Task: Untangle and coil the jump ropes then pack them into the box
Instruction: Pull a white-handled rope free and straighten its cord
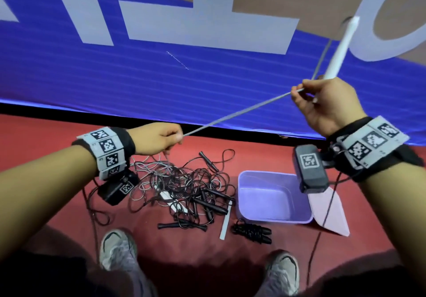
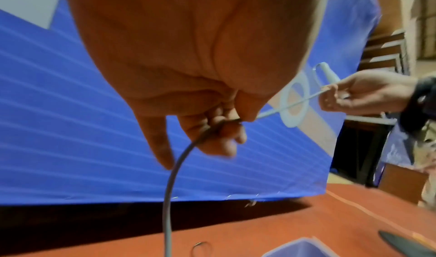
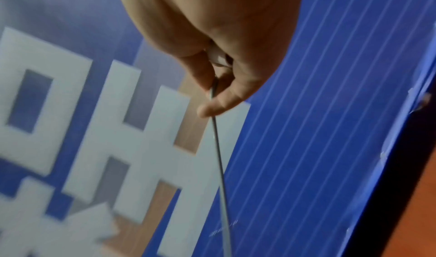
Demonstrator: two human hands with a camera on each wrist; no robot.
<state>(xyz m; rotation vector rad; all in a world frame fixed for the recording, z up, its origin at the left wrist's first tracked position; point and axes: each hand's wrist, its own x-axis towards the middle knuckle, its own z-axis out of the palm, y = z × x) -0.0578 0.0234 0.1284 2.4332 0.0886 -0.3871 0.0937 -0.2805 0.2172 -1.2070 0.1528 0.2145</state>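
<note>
One coiled black rope lies at 6 o'clock of the lavender box, not yet packed. The tangled pile remains at 9 o'clock. The left hand pinches the grey rope; the right hand grips its white handle and pinches the cord.

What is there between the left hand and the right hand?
A taut stretch of grey rope runs from the left hand to the right hand; head view shows it best.
</note>
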